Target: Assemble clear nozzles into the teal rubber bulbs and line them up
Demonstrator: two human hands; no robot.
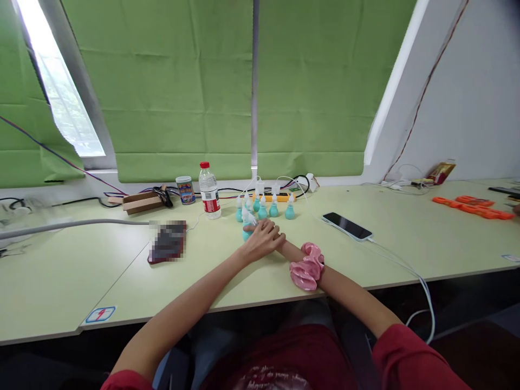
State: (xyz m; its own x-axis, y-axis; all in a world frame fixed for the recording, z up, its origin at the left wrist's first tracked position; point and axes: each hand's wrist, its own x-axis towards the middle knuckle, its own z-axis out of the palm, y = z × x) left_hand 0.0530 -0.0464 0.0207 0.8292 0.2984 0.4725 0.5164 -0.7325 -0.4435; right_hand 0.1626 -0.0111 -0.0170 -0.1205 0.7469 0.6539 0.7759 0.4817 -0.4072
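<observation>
My left hand (262,242) lies across my right hand, its loosely bent fingers apart and draped over the far end of my right forearm. My right hand (263,222) is mostly covered by the left, so its fingers cannot be made out. A pink scrunchie (307,266) circles my right forearm near the wrist. Just beyond the hands, close against them, stands a small turquoise bottle (246,233) with a whitish nozzle top; whether a hidden finger grips it, I cannot tell. Several similar turquoise bottles (290,212) stand upright behind it.
A water bottle (209,192), a can (186,190) and an open cardboard box (142,202) line the back. A blurred dark object (167,242) lies left. Rightward are a phone (347,226) with a white cable (400,261) and orange plastic pieces (473,207). The table's front edge runs below my forearms.
</observation>
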